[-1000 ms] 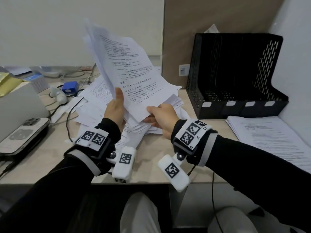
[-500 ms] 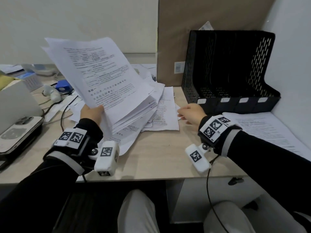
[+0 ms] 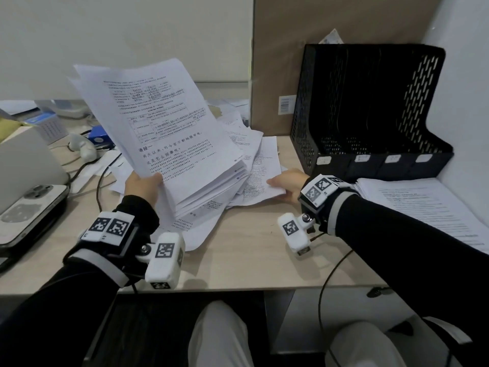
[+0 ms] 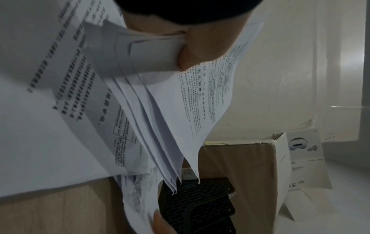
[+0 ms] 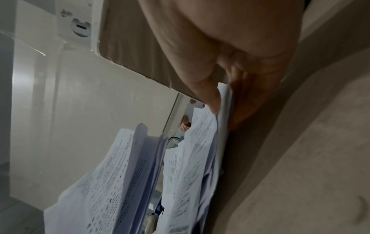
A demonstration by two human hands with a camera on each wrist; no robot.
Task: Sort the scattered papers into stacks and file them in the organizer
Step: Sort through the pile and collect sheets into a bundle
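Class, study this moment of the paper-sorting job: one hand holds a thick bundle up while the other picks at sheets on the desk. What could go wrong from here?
1. The left hand grips the raised bundle by one corner only; in the left wrist view its sheets fan apart, so some may slip out.
2. The right hand pinches a sheet edge from the loose pile; pulling could drag neighbouring sheets off the desk.
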